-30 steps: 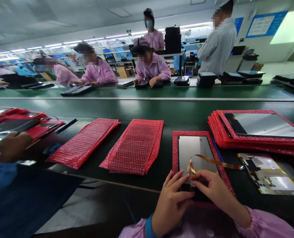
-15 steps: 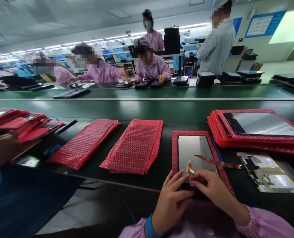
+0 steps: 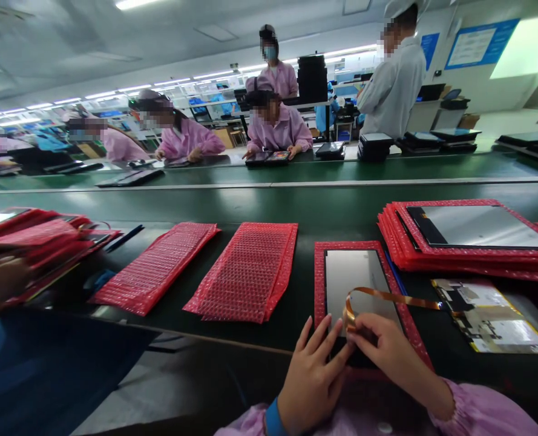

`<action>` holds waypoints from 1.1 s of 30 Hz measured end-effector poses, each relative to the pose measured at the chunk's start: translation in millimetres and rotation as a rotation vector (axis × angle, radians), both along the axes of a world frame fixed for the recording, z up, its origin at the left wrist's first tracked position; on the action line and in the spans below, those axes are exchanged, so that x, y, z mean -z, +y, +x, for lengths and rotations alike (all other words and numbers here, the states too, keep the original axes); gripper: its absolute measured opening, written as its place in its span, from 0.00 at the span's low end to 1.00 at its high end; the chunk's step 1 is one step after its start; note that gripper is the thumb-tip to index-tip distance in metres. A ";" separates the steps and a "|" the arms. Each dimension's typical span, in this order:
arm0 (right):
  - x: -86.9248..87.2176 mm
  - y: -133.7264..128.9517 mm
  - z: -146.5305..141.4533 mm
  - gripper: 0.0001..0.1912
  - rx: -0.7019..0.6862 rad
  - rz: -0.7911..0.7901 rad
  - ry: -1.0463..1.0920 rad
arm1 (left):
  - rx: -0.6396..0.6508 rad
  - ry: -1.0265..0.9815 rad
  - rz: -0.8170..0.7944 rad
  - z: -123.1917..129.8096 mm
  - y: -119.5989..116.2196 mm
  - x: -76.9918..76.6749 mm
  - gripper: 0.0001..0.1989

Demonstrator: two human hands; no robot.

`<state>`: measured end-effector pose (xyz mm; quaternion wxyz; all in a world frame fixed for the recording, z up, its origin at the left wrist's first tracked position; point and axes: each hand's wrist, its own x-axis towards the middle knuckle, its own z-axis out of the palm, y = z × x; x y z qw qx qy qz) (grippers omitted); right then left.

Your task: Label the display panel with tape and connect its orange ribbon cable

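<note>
In front of me an LCD panel (image 3: pixel 357 264) with a silvery back lies on a red bubble-wrap sleeve (image 3: pixel 321 266). My right hand (image 3: pixel 384 346) pinches the end of a copper-coloured flex cable (image 3: pixel 393 297) over the panel's near edge. The cable arches up and runs right to a circuit board (image 3: pixel 495 315) with silver and black patches. My left hand (image 3: pixel 314 369), in a blue wristband, rests on the panel's near left edge, fingers stretched out and spread. Its index fingertip meets the right hand's fingertips, which hide the cable's end.
Two piles of red bubble-wrap sleeves, the nearer pile (image 3: pixel 250 266) and the farther pile (image 3: pixel 160 263), lie left. A stack of wrapped panels (image 3: pixel 482 227) stands right, beside a blue stick (image 3: pixel 394 271). A neighbour's hand (image 3: pixel 3 278) handles red sleeves at far left. Co-workers sit across the green bench (image 3: pixel 182 203).
The flex cable now forms one continuous arch into my right fingers; before, its end twisted upward. My left fingers have straightened and spread. Across the bench, a co-worker has drawn their outstretched arms back.
</note>
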<state>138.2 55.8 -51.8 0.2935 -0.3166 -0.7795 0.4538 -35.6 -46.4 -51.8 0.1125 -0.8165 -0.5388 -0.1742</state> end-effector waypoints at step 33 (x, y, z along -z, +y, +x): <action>38.9 -12.1 58.9 0.31 0.383 0.562 0.030 | -0.061 -1.586 -0.598 -3.3 16.6 -17.7 0.34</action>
